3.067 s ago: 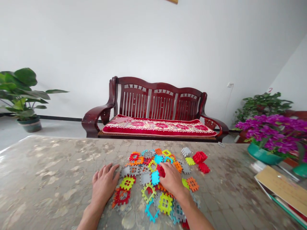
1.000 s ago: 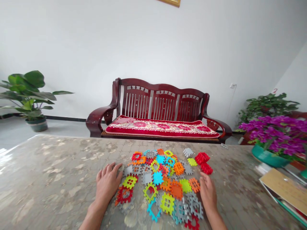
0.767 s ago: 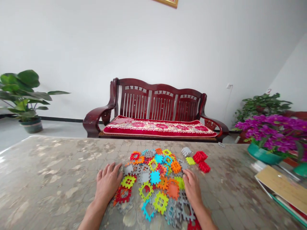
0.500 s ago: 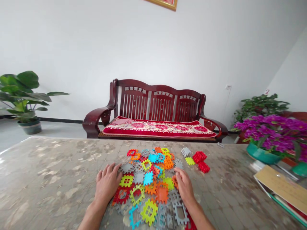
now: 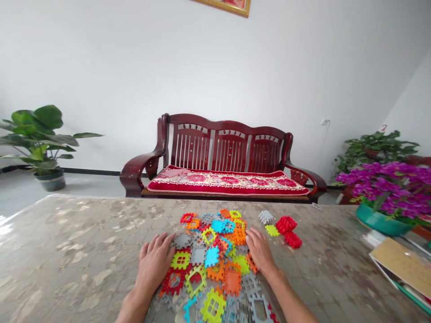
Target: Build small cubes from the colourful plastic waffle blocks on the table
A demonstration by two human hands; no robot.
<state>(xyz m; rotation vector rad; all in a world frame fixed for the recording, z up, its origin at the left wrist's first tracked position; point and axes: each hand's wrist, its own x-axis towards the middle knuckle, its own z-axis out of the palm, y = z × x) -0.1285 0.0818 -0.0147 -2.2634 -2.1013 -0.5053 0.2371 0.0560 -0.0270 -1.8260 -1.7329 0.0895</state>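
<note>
Interlocking plastic tiles (image 5: 213,256) heaped between the fingers: left hand (image 5: 153,264) and right hand (image 5: 260,253) lie flat, open, gripping nothing, hemming the pile's sides.

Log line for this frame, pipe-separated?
left hand: flat, left edge of tile pile | right hand: flat, right edge of pile | red tiles: apart, right

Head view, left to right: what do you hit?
In order: green broad-leaved potted plant on the floor → left hand → heap of multicoloured plastic interlocking tiles → right hand → pair of red plastic tile clusters → purple flowers in a teal bowl.
</note>
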